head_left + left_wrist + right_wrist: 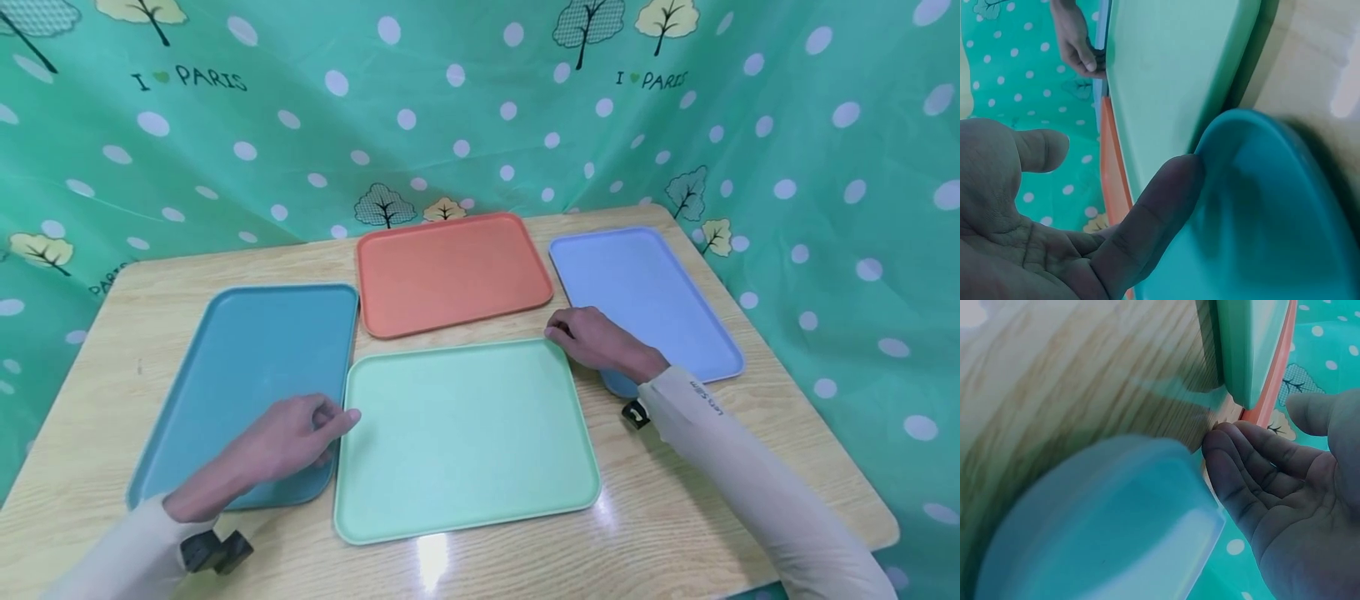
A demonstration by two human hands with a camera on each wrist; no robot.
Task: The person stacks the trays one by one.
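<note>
Mint tray [465, 437] — bare, seemingly touched at opposite edges — both hands' fingers [341, 419] relaxed.

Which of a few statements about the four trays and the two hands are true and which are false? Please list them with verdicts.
1. The mint green tray lies nearest the person. True.
2. The orange tray is stacked on the teal tray. False: they lie side by side on the wooden table.
3. The left hand is at the mint green tray's left edge. True.
4. The right hand grips a cup. False: it holds nothing and sits at the mint green tray's far right corner.
5. The lavender tray lies on the table's left side. False: it lies on the right.
</note>
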